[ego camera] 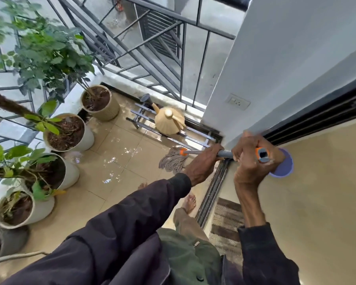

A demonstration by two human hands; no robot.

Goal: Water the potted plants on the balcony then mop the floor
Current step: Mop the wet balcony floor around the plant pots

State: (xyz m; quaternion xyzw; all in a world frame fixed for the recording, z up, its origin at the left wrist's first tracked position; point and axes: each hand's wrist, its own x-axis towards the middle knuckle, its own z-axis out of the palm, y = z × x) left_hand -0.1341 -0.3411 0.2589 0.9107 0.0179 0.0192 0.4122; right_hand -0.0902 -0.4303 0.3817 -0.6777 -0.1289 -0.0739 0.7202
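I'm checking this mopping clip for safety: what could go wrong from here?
1. The tiled floor shines with puddles and the person's feet are bare, so a slip seems possible.
2. The mop head works close to the watering can on its low rack; a wide stroke might knock it.
3. Both hands, left hand and right hand, grip the handle, leaving none free to catch a fall.

Head-worn view, steeply downward over wet balcony floor [119,153], close.
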